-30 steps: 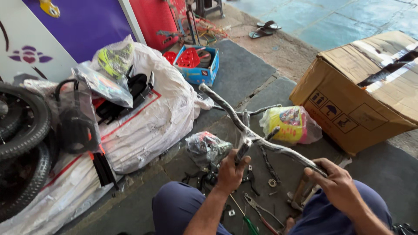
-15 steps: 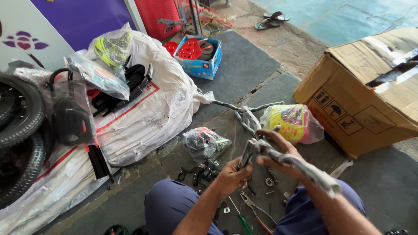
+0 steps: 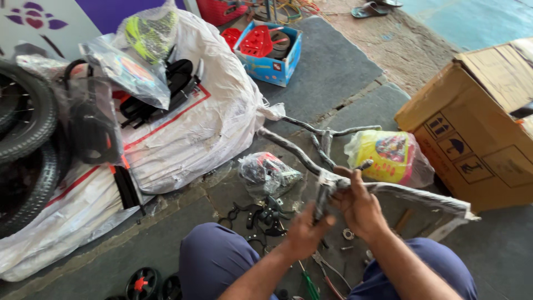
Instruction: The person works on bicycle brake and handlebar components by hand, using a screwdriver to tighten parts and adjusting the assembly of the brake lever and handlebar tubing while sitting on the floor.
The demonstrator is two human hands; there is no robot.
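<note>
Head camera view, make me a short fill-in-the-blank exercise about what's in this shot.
Both hands grip a wrapped bicycle ____.
The cardboard box stands to the person's ____.
The blue box holds ____ plastic parts.
The tyres lie at the ____ edge of the view.

Missing words: frame; right; red; left
</note>
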